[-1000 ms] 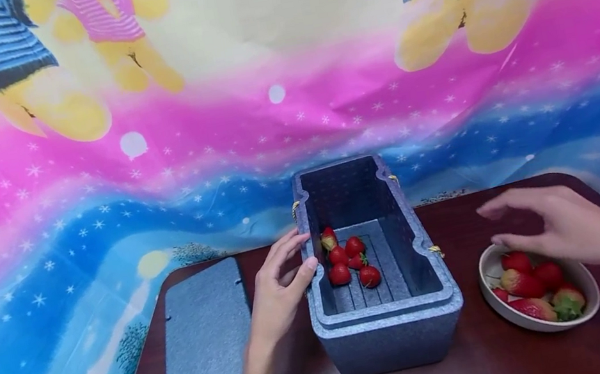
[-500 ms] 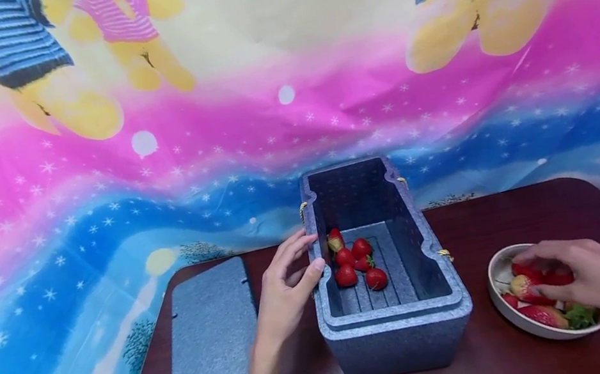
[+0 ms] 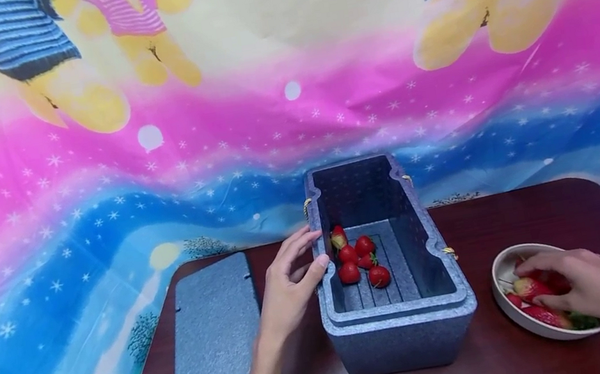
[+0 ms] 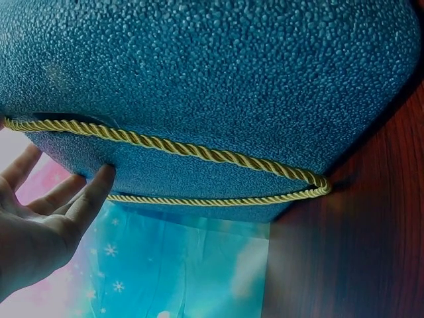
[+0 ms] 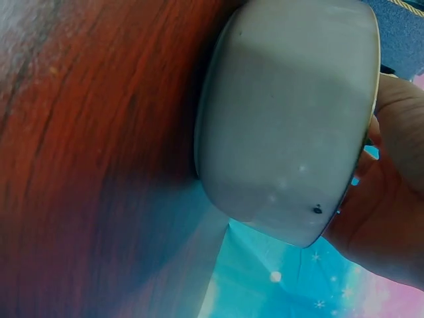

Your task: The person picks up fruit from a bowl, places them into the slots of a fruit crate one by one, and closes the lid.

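A blue foam box (image 3: 404, 339) stands open on the dark wooden table (image 3: 513, 213), with several red strawberries (image 3: 349, 272) on its ribbed floor. My left hand (image 3: 287, 292) rests against the box's left wall, fingers straight and thumb at the rim. In the left wrist view that left hand (image 4: 40, 225) touches the box (image 4: 232, 79) beside a gold rope handle (image 4: 199, 149). My right hand (image 3: 583, 287) is down in a white bowl (image 3: 502, 261) to the right of the box, fingers curled over a strawberry (image 3: 529, 288). The right wrist view shows only the bowl's outside (image 5: 291, 132) and my palm (image 5: 391, 199).
The box's flat blue foam lid (image 3: 212, 342) lies on the table to the left of my left arm. A bright cartoon-print cloth (image 3: 158, 169) hangs behind the table and drapes off its left side. Bare tabletop shows between box and bowl.
My right hand came down from above the table into the bowl and closed over the strawberries. The left hand stayed on the box wall.
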Motion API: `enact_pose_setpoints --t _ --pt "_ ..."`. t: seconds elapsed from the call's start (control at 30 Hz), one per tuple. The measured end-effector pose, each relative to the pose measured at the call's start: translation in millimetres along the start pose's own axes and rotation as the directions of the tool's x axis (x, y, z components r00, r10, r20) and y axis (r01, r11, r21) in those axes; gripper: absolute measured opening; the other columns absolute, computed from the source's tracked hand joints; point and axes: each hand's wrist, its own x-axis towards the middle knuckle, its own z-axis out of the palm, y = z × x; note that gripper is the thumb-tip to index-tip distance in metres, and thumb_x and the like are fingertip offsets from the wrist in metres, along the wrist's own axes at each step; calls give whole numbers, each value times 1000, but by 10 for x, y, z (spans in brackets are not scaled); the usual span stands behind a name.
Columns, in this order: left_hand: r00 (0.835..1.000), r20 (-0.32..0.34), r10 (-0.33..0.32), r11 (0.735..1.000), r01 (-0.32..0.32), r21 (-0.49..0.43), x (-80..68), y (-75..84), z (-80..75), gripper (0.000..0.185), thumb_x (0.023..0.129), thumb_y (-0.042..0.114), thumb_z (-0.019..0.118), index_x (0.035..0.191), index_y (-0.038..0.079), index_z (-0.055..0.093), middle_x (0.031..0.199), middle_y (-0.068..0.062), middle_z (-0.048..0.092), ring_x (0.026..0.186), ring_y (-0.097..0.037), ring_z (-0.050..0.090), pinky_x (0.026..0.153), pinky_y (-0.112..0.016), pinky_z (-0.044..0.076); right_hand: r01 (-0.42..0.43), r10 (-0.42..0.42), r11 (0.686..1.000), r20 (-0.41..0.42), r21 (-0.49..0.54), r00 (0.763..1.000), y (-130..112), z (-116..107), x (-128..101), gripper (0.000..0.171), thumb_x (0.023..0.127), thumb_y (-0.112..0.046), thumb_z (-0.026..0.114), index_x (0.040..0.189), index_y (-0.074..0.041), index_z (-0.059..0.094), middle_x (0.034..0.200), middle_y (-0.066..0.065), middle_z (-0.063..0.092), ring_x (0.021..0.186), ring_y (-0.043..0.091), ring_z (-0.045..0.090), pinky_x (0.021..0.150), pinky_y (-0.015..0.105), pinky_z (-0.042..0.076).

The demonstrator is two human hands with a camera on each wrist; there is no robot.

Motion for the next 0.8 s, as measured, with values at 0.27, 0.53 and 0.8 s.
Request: enact_pose_setpoints --t 0.27,0.53,0.8 --pt "1000 1 -20 1000 20 18 15 20 -7 42 103 30 73 145 26 68 161 3 54 141 -23 61 108 -54 57 -38 36 996 -28 -75 999 -18 26 19 44 72 -21 99 111 -21 79 108 -4 78 73 -10 49 60 22 43" --pt "1000 3 -9 1000 9 9 23 6 4 41 103 29 73 144 28 68 161 2 54 141 -23 61 107 -49 58 -34 35 993 0 -111 999 -15 -3 22 40 73 -23 99 108 -23 80 108 -6 77 72 -11 51 60 22 44" --pt "1000 0 0 1000 0 3 0 13 8 42 103 27 74 145 24 68 163 -1 53 141 -26 62 106 -54 58 42 -43 994 -5 -99 999 23 11 24 38 72 -19 99 102 -29 79 103 -11 74 79 -12 55 60 21 50"
